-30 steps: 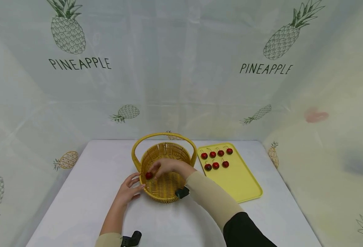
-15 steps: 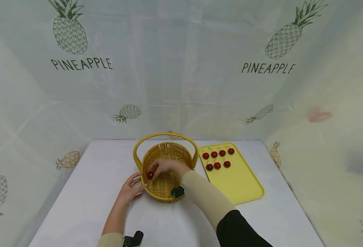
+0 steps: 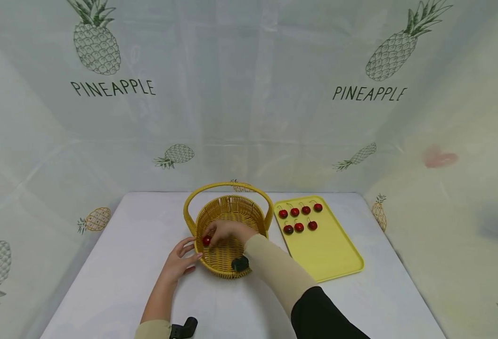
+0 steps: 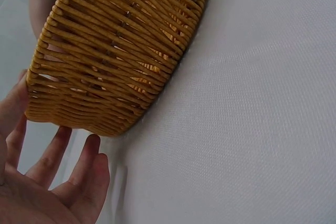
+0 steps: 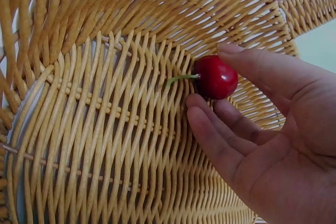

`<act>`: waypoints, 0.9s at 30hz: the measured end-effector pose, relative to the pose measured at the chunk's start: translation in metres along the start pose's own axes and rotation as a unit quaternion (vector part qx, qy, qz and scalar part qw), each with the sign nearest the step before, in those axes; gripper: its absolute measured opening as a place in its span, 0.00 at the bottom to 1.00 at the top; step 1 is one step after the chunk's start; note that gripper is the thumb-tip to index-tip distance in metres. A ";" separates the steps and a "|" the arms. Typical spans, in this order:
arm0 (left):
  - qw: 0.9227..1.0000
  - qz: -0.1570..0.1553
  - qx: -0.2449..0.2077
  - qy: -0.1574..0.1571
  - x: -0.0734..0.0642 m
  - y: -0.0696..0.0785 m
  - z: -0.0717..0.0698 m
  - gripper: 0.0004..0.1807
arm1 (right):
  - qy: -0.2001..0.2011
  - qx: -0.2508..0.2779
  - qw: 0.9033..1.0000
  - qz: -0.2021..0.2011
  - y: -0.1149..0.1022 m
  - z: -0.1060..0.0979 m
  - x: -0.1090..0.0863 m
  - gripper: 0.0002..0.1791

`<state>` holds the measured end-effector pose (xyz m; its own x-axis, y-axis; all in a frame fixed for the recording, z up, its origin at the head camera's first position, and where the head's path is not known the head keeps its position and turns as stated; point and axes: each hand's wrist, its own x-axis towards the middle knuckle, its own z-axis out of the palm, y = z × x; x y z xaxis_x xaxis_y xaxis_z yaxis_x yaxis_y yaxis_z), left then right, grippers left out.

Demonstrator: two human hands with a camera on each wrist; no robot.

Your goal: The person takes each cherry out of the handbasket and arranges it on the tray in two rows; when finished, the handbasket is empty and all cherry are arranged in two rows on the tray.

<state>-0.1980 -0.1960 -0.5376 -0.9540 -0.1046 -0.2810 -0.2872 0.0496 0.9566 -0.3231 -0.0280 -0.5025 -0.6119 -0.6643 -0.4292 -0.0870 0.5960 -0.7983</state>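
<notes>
A yellow wicker basket (image 3: 232, 203) with a tall arched handle stands on the white table. Inside it, against the left wall, is a red cherry (image 5: 216, 77) with a green stem. My right hand (image 3: 225, 230) reaches into the basket; in the right wrist view its thumb lies on the cherry's upper side and the fingers come round from below, pinching it. Outside the basket's left side, my left hand (image 3: 177, 260) touches the rim with spread, fairly straight fingers. In the left wrist view, fingertips (image 4: 93, 142) lie close to the woven wall.
To the basket's right lies a yellow tray (image 3: 333, 254) bearing several cherries (image 3: 295, 212) in two rows at its far end. A pineapple-printed curtain (image 3: 240, 94) hangs behind and at both sides of the white table (image 3: 117, 263).
My right hand's thumb and fingers have drawn closer round the cherry, and the forearm has shifted slightly left. The left hand stays at the rim. The head view has moved slightly.
</notes>
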 end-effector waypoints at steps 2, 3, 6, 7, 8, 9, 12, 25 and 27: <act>1.000 0.000 -0.001 0.000 0.000 0.000 0.001 0.31 | 0.005 -0.001 1.000 0.002 0.002 0.001 0.002 0.20; 1.000 -0.001 -0.001 -0.001 0.001 0.000 0.001 0.31 | 0.009 -0.005 1.000 0.003 0.002 0.001 0.002 0.20; 1.000 0.000 0.001 -0.001 0.001 0.000 0.003 0.31 | 0.018 -0.018 1.000 0.004 0.004 0.002 0.003 0.20; 1.000 0.000 0.002 -0.001 0.001 0.000 0.003 0.31 | 0.020 -0.018 1.000 0.004 0.004 0.002 0.003 0.20; 1.000 0.001 0.002 -0.002 0.001 0.000 0.003 0.31 | 0.020 -0.017 1.000 0.004 0.004 0.002 0.003 0.20; 1.000 0.001 0.003 -0.002 0.001 0.000 0.003 0.31 | 0.021 -0.014 1.000 0.003 0.004 0.002 0.003 0.20; 1.000 0.005 0.003 -0.002 0.002 -0.001 0.004 0.31 | 0.022 0.012 1.000 0.005 0.005 0.002 0.002 0.20; 1.000 0.009 0.008 -0.002 0.002 -0.002 0.001 0.31 | 0.033 0.007 0.999 -0.021 0.004 -0.008 -0.018 0.19; 1.000 0.010 0.007 -0.003 0.001 -0.001 0.000 0.31 | 0.030 -0.007 0.999 -0.033 0.004 -0.010 -0.021 0.18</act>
<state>-0.1984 -0.1959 -0.5389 -0.9602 -0.0978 -0.2616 -0.2685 0.0654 0.9611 -0.3187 -0.0067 -0.4922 -0.6503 -0.6745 -0.3496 -0.1399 0.5586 -0.8176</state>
